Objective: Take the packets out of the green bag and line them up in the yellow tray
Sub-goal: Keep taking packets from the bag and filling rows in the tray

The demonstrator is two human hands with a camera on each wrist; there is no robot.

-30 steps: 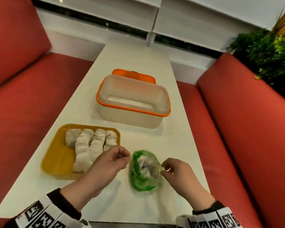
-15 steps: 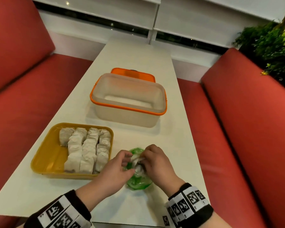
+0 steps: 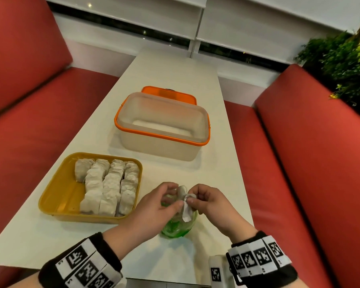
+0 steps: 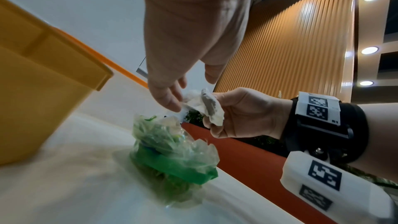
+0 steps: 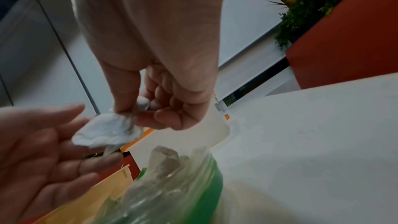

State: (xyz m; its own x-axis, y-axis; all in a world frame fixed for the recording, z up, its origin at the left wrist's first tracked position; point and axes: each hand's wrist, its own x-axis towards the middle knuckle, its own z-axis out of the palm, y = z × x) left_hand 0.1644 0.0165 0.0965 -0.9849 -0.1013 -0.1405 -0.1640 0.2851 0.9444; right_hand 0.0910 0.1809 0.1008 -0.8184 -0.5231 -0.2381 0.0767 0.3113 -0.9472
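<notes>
The green bag [image 3: 178, 224] lies crumpled on the white table, just right of the yellow tray [image 3: 56, 196]. Several pale packets [image 3: 110, 183] lie in rows in the tray's right half. A white packet [image 3: 186, 206] hangs just above the bag's mouth, pinched by my right hand [image 3: 192, 199] between thumb and forefinger. My left hand [image 3: 169, 197] is beside it, fingers loosely straight, thumb touching the packet. In the right wrist view the packet [image 5: 105, 133] rests against the fingers of the left palm [image 5: 43, 151]. More packets show through the bag [image 5: 170, 192]. The left wrist view shows bag [image 4: 172, 156] and packet [image 4: 206, 106].
A clear box with an orange rim [image 3: 162, 140] stands behind the tray and bag, its orange lid [image 3: 168, 93] behind it. Red benches [image 3: 312, 163] run along both long sides of the narrow table. A green plant [image 3: 345, 65] stands at the back right.
Both hands were down in the bag's mouth half a second ago. My right hand has since lifted a packet out above the bag, and the left hand has opened beside it.
</notes>
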